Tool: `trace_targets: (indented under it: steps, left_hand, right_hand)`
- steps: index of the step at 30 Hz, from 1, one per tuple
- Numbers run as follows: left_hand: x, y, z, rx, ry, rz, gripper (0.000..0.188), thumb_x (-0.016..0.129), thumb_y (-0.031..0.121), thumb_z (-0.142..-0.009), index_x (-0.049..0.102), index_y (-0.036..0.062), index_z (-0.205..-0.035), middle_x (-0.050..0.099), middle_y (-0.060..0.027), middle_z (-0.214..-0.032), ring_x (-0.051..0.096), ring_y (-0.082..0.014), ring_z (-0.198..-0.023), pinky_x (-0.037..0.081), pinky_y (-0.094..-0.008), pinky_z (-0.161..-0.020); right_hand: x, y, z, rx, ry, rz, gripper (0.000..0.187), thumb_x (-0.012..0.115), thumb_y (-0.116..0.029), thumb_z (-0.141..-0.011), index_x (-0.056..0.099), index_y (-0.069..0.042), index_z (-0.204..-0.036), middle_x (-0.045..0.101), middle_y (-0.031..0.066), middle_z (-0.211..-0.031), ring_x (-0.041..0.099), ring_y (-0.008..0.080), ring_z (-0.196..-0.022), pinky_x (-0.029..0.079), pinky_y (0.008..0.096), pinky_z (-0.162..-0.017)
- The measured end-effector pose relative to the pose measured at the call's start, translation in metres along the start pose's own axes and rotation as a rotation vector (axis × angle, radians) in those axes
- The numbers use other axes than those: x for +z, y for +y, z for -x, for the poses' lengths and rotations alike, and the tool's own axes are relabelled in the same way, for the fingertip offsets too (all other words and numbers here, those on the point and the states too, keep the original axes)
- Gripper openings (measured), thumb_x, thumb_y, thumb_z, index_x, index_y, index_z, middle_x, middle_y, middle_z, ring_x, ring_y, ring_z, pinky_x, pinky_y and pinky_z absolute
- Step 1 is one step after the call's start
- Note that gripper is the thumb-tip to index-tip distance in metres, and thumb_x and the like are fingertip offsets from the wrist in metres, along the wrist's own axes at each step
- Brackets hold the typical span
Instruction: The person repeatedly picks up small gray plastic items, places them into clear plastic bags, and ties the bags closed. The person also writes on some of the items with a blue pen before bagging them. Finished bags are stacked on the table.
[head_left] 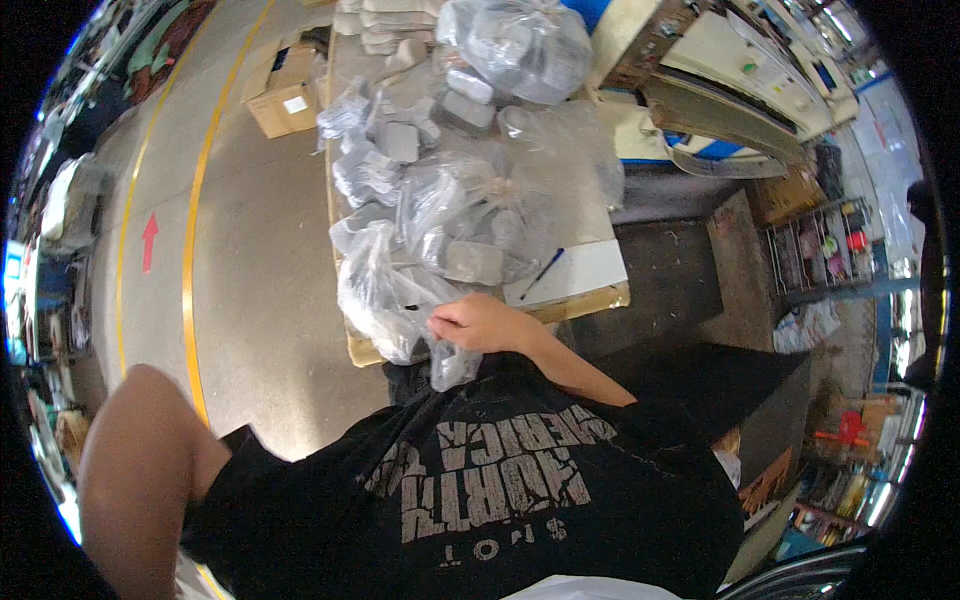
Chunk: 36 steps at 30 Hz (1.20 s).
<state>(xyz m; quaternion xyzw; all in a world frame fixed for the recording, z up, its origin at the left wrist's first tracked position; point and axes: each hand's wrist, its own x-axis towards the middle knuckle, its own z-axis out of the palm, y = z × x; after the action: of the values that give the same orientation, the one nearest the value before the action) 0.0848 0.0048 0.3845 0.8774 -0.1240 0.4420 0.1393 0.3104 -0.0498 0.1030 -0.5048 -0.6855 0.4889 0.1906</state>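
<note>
My right hand (472, 322) is closed on the gathered edge of a clear plastic bag (375, 290) at the near end of the table. Part of that bag hangs down below my fingers, over the table's front edge. My left arm (140, 480) is bent at the picture's left side, and its hand is out of sight. Just beyond my right hand lies a knotted clear bag (470, 215) with grey, rounded-block pieces inside. A dark pen (542, 273) rests on a white sheet (585, 270) to the right.
More bagged grey pieces (400, 142) and a large full bag (520, 50) cover the table (615, 296) farther back. A cardboard box (282, 92) stands left of it on the floor. Beyond are yellow floor lines (190, 240). A machine (730, 80) stands at far right, a wire rack (825, 245) nearer.
</note>
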Motion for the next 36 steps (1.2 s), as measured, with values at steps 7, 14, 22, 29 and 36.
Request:
trace_targets:
  steps: [7, 14, 22, 29, 36]
  left_hand:
    - [0.042, -0.023, -0.001, -0.063, -0.187, 0.063, 0.011, 0.062, 0.01, -0.097, 0.055, 0.0097, -0.106, 0.054, -0.0082, -0.101, 0.057, -0.0261, -0.099, 0.049, -0.0448, -0.089]
    - [0.054, -0.031, 0.008, -0.101, -0.208, 0.07, 0.011, 0.064, 0.013, -0.097, 0.054, 0.0126, -0.101, 0.052, -0.0055, -0.096, 0.056, -0.0249, -0.094, 0.048, -0.045, -0.086]
    - [0.052, -0.031, 0.004, -0.12, -0.146, 0.062, 0.014, 0.066, 0.017, -0.097, 0.052, 0.016, -0.095, 0.05, -0.0025, -0.089, 0.056, -0.0236, -0.089, 0.047, -0.0452, -0.082]
    - [0.042, -0.008, -0.001, -0.211, 0.426, -0.028, 0.018, 0.067, 0.021, -0.098, 0.051, 0.0189, -0.091, 0.048, 0.0002, -0.084, 0.055, -0.0224, -0.085, 0.046, -0.0453, -0.079]
    - [0.057, 0.033, -0.032, -0.492, 0.844, 0.428, 0.025, 0.066, 0.024, -0.099, 0.048, 0.0208, -0.083, 0.047, 0.0017, -0.079, 0.055, -0.0202, -0.078, 0.046, -0.0438, -0.074]
  right_hand:
    - [0.013, 0.001, 0.0, -0.028, -0.045, 0.097, 0.027, 0.056, -0.031, -0.102, 0.071, -0.008, -0.102, 0.072, 0.0184, -0.087, 0.07, 0.0384, -0.08, 0.053, 0.0461, -0.074]
    - [0.008, -0.005, 0.003, -0.102, 0.007, -0.032, 0.026, 0.057, -0.028, -0.102, 0.066, -0.003, -0.101, 0.069, 0.0229, -0.084, 0.066, 0.0448, -0.079, 0.051, 0.0503, -0.071]
    - [0.007, -0.022, -0.001, -0.347, 0.048, -0.149, 0.023, 0.055, -0.02, -0.103, 0.066, 0.001, -0.104, 0.07, 0.021, -0.1, 0.067, 0.04, -0.09, 0.052, 0.0445, -0.082]
    - [0.025, -0.017, 0.001, -0.219, -0.163, -0.192, 0.026, 0.053, -0.023, -0.105, 0.066, 0.0, -0.106, 0.07, 0.0197, -0.099, 0.066, 0.0375, -0.092, 0.051, 0.0428, -0.085]
    - [0.026, 0.004, 0.006, -0.143, -0.19, 0.016, 0.036, 0.051, -0.031, -0.104, 0.065, 0.001, -0.098, 0.069, 0.026, -0.094, 0.066, 0.0464, -0.089, 0.051, 0.0524, -0.081]
